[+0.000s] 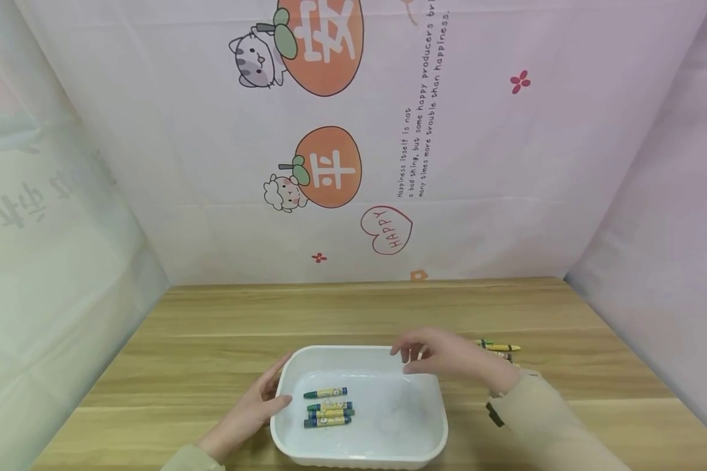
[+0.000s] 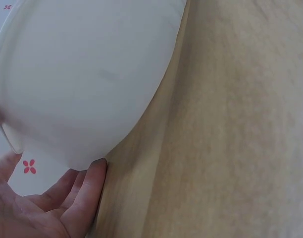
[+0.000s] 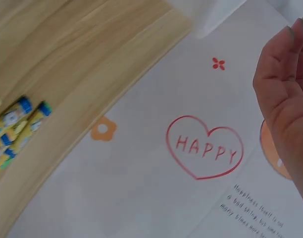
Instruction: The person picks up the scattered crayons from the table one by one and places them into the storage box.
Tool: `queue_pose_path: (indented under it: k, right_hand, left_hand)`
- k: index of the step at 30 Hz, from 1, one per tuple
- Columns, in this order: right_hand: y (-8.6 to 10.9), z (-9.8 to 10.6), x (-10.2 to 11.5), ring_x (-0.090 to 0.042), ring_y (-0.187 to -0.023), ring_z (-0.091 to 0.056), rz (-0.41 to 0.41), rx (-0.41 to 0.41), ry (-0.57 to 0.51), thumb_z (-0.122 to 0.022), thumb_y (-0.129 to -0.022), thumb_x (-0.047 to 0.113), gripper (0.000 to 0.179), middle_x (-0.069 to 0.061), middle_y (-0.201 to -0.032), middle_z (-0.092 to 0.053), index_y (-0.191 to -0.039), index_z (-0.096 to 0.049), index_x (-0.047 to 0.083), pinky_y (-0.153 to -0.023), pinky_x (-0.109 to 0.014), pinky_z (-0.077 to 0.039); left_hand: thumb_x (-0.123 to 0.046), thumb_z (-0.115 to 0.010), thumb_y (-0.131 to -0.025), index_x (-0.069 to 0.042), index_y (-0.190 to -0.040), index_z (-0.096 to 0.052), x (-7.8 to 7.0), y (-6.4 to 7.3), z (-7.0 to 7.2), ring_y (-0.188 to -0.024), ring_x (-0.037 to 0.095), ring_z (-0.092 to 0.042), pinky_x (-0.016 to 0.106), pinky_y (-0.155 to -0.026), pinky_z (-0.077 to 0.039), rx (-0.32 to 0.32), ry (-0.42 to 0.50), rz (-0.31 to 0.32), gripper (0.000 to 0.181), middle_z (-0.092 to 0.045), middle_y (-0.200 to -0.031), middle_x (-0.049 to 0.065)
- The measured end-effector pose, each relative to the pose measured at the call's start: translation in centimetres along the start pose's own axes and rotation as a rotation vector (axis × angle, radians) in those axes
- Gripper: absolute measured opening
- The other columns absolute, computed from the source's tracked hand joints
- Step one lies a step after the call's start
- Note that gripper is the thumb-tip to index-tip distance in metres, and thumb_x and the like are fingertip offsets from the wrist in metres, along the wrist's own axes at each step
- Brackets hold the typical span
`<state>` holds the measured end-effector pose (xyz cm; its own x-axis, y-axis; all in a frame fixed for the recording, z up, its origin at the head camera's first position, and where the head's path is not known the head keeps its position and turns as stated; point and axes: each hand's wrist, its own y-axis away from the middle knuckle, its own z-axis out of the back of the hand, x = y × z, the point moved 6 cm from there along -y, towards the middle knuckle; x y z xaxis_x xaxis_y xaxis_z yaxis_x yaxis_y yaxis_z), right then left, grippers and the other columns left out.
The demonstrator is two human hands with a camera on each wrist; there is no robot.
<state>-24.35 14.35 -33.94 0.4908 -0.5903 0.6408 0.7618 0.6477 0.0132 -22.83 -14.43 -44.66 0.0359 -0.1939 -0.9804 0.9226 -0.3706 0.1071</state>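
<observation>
A white plastic tub [image 1: 389, 451] stands on the wooden table. Inside it, at the left, lie several crayons [image 1: 328, 422] with dark green or blue-green ends and yellow printed wrappers. My left hand [image 1: 254, 407] holds the tub's left wall, thumb over the rim and fingers against the outside; the left wrist view shows the fingers [image 2: 87, 198] under its curved side. Over the back right part of the tub hovers my right hand [image 1: 448, 356], its fingers loosely bent and nothing visible in them.
To the right of the tub, partly behind my right wrist, more crayons [image 1: 503, 347] lie on the table [image 1: 212, 327], yellow and green ones among them. A printed white cloth [image 1: 477, 196] rises at the table's back edge, and cloth also hangs at both sides.
</observation>
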Motion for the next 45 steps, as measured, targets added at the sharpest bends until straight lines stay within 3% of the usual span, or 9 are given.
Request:
queue_pose_path:
  k: [7, 12, 22, 29, 35, 41, 45]
  right_hand:
    - [2.8, 1.2, -3.0, -0.005, -0.086, -0.054, -0.017, -0.063, -0.038, -0.065, -0.086, 0.021, 0.026, 0.001, -0.092, -0.062, -0.109, -0.063, 0.01, -0.074, -0.023, -0.052]
    - [4.4, 1.9, -5.1, -0.001, -0.081, -0.053, -0.004, -0.118, -0.049, -0.066, -0.085, 0.022, 0.029, 0.001, -0.089, -0.062, -0.109, -0.063, 0.006, -0.068, -0.021, -0.051]
    - [7.1, 2.6, -8.5, -0.003, -0.082, -0.055, -0.023, -0.165, 0.034, -0.067, -0.083, 0.02, 0.036, -0.007, -0.091, -0.061, -0.111, -0.061, -0.002, -0.067, -0.02, -0.053]
    - [8.4, 2.7, -11.8, -0.006, -0.08, -0.058, -0.025, -0.215, 0.08, -0.07, -0.079, 0.021, 0.039, -0.012, -0.093, -0.064, -0.108, -0.061, -0.004, -0.065, -0.02, -0.054]
    - [9.0, 2.5, -13.1, -0.006, -0.077, -0.057, -0.033, -0.234, 0.141, -0.071, -0.077, 0.019, 0.037, -0.007, -0.089, -0.064, -0.105, -0.062, -0.004, -0.064, -0.022, -0.054]
    - [9.3, 2.1, -14.5, 0.0, -0.079, -0.055, -0.105, -0.21, 0.212, -0.074, -0.073, 0.034, 0.046, -0.003, -0.095, -0.065, -0.105, -0.064, 0.003, -0.065, -0.019, -0.05]
    - [9.5, 1.9, -14.9, 0.002, -0.079, -0.05, -0.113, -0.208, 0.239, -0.074, -0.071, 0.037, 0.046, 0.002, -0.094, -0.062, -0.104, -0.065, 0.006, -0.063, -0.019, -0.046]
  left_hand:
    - [-0.014, -0.054, -0.091, -0.016, -0.15, -0.013, 0.0, 0.1, 0.0, -0.117, 0.036, -0.049, 0.04, -0.081, -0.056, 0.001, -0.009, -0.012, 0.072, -0.032, -0.139, 0.036]
    - [-0.015, -0.054, -0.091, -0.016, -0.15, -0.013, 0.0, 0.1, 0.0, -0.115, 0.034, -0.051, 0.04, -0.08, -0.057, -0.005, -0.011, -0.01, 0.072, -0.033, -0.138, 0.036]
    - [-0.014, -0.054, -0.092, -0.017, -0.15, -0.013, 0.1, 0.0, 0.0, -0.113, 0.032, -0.052, 0.04, -0.079, -0.057, -0.007, -0.004, -0.008, 0.071, -0.034, -0.138, 0.036]
    - [-0.013, -0.054, -0.091, -0.015, -0.15, -0.013, -0.1, 0.0, -0.1, -0.12, 0.038, -0.046, 0.041, -0.082, -0.056, -0.003, 0.001, -0.021, 0.072, -0.029, -0.141, 0.037]
    - [-0.012, -0.054, -0.091, -0.015, -0.15, -0.013, -0.2, 0.0, -0.1, -0.12, 0.038, -0.046, 0.041, -0.082, -0.056, -0.005, -0.003, -0.021, 0.072, -0.028, -0.141, 0.037]
    - [-0.013, -0.054, -0.091, -0.014, -0.15, -0.013, -0.3, 0.2, -0.2, -0.119, 0.038, -0.047, 0.04, -0.081, -0.056, -0.013, -0.013, -0.019, 0.072, -0.029, -0.141, 0.038]
    - [-0.013, -0.054, -0.091, -0.013, -0.15, -0.011, -0.3, 0.3, -0.2, -0.118, 0.038, -0.048, 0.04, -0.081, -0.056, -0.013, -0.008, -0.021, 0.073, -0.028, -0.14, 0.038]
